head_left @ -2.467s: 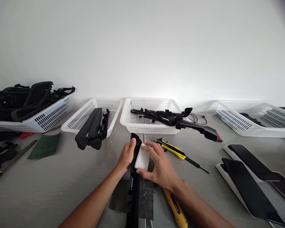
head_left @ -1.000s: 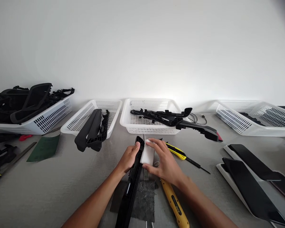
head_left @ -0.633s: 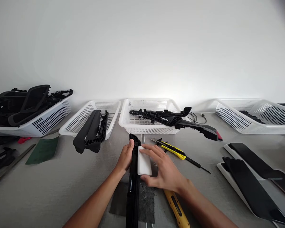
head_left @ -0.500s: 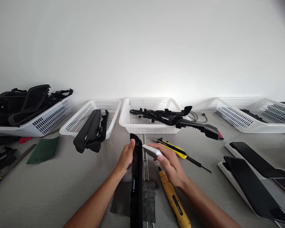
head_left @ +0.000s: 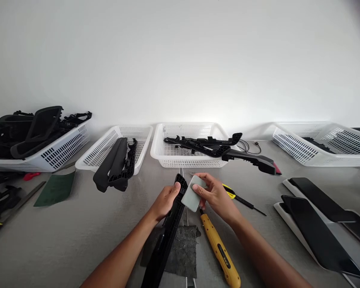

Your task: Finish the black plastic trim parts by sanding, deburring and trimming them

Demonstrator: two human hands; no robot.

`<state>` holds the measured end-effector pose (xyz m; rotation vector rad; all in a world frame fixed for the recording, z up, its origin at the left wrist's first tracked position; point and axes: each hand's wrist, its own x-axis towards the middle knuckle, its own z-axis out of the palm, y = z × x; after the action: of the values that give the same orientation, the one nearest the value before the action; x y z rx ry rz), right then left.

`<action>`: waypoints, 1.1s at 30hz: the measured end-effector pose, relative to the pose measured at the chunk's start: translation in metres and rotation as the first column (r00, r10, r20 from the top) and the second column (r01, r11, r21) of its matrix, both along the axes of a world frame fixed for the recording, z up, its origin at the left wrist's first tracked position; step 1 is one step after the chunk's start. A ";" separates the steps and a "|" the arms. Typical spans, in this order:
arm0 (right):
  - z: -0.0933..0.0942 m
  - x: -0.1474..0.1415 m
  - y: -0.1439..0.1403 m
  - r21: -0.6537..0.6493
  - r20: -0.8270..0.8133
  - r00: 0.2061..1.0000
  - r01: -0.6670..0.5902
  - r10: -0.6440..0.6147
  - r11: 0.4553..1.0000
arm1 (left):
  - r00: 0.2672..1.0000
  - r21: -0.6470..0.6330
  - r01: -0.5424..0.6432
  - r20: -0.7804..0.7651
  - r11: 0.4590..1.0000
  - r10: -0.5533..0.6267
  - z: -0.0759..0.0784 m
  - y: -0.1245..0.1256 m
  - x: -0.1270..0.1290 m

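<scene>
R hand (head_left: 217, 196) fingertips pinch a pale grey-white sponge block (head_left: 193, 194), thumb on the near face, fingers curled behind it; block is tilted up, lower edge touching the black trim strip (head_left: 168, 230). L hand (head_left: 165, 200) is closed around the strip's far end, thumb on top, lifting that end off the bench (head_left: 87, 224) so the strip slants; near end runs out of view at the bench's near edge, over a dark abrasive pad (head_left: 183, 252).

To do this stroke well, IMO: keep the L grip firm near the end so the strip doesn't flex, lay the block flat on the face rather than on its edge, and run it along the length w/ even pressure.

Just R of the strip, towards the near edge: yellow-handled knife (head_left: 220, 252). Behind the R hand, a yellow utility knife (head_left: 229, 191), mostly hidden, w/ a thin black tool (head_left: 250, 206) beside it. Along the far edge: white baskets (head_left: 186, 162) w/ black plastic parts (head_left: 117, 164). L side has a green pad (head_left: 55, 188); R edge has flat black panels (head_left: 315, 232).
</scene>
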<state>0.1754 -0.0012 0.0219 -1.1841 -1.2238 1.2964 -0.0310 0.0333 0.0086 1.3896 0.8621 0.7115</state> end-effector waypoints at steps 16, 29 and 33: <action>-0.005 0.005 0.005 0.010 -0.026 0.996 0.084 -0.084 0.996 | 1.000 -0.029 0.019 0.008 0.999 -0.019 0.000 0.000 0.000; -0.002 -0.019 -0.010 -0.041 -0.074 0.990 -0.123 0.120 0.992 | 0.988 -0.074 -0.154 0.003 0.985 0.154 -0.003 -0.002 0.002; -0.002 -0.020 -0.011 -0.054 -0.098 0.976 -0.201 0.195 0.978 | 0.984 -0.075 -0.180 0.000 0.981 0.181 -0.003 -0.004 0.003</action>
<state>0.1555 -0.0127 0.0203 -1.0541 -1.2659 1.5310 -0.0280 0.0296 0.0051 1.2521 1.0088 0.8136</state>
